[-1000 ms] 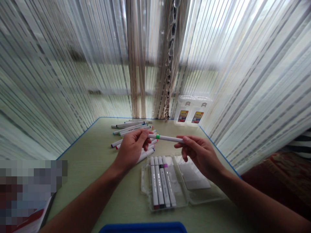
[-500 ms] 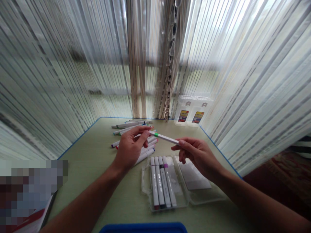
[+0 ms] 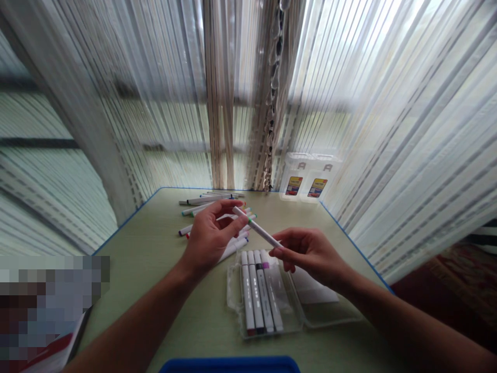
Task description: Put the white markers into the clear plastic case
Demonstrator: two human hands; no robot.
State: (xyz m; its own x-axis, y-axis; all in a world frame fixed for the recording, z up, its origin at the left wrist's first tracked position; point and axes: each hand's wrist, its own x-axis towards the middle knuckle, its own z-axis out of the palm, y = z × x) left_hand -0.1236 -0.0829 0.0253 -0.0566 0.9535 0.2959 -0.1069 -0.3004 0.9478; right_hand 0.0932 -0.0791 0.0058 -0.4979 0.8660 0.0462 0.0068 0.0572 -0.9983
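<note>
A white marker with a green band is held slanted above the table, its far end up-left. My left hand pinches that far end with its fingers curled. My right hand pinches the near end between thumb and fingertips. Just below them lies an open clear plastic case with several white markers lined up in its left half. A loose pile of markers lies on the table beyond my left hand.
The pale green table has a blue edge and striped sheer curtains around it. Two clear boxes with yellow labels stand at the back right. A blue object shows at the near edge.
The marker went from nearly level to slanted: my right hand dropped and came left toward the case, while my left hand stayed on the far end. The view shifted slightly.
</note>
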